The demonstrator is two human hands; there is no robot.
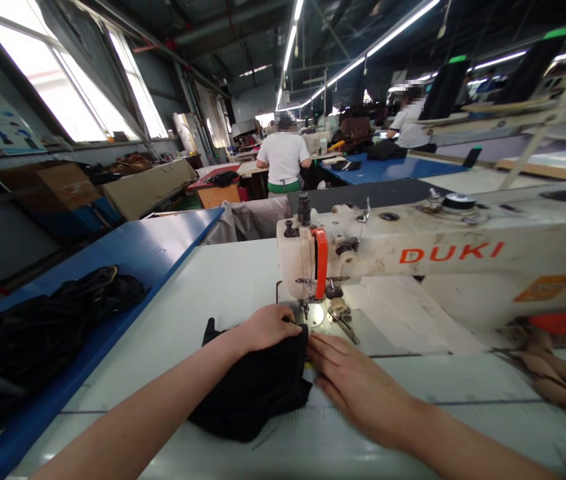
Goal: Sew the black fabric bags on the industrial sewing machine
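Note:
A piece of black fabric (255,393) lies on the white sewing table (203,293), its far edge just before the needle of a cream DUKI sewing machine (413,257). My left hand (270,327) rests on the fabric's far end with fingers curled over its edge near the presser foot (307,308). My right hand (357,387) lies flat beside the fabric's right edge, fingers stretched toward the needle plate and touching the cloth.
A heap of black fabric (37,333) lies on the blue side table (157,247) at left. Two seated people in white shirts (283,160) work at tables further back. Cardboard boxes (53,187) line the left wall under windows. Tan pieces (557,373) lie at right.

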